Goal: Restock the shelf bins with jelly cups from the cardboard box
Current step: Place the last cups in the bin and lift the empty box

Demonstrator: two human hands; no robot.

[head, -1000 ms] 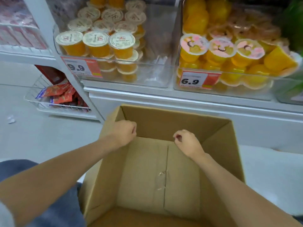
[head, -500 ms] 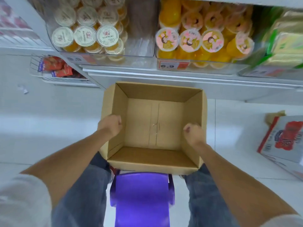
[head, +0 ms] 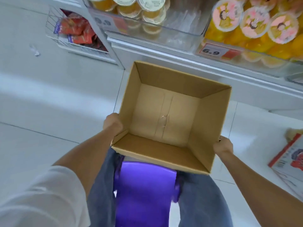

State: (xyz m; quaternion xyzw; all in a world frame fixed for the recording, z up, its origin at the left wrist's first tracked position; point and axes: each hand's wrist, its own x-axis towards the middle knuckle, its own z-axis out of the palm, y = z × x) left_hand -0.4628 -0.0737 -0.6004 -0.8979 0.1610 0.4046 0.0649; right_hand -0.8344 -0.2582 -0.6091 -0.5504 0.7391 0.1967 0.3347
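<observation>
Your left hand [head: 113, 122] grips the box [head: 180, 76] at its left wall, near corner, fingers curled over the rim. Your right hand [head: 223, 145] clamps the right wall at the near corner, thumb on the outside. Box sits between both hands, open side up, bare bottom showing a centre seam; its near wall overlaps the purple stool [head: 144, 185] between your knees.

Shelf beyond the box:
- left bin [head: 180, 31], clear, holds white-lid cups [head: 147, 7] on its left side; its tag is blurred.
- right bin [head: 262, 60] is packed with pink-lid cups [head: 252, 25]; its tag [head: 211, 51] reads 6.9.

Wire basket [head: 54, 36] far left holds red packets [head: 73, 30]. Printed carton [head: 288, 158] lies on the floor at right.
</observation>
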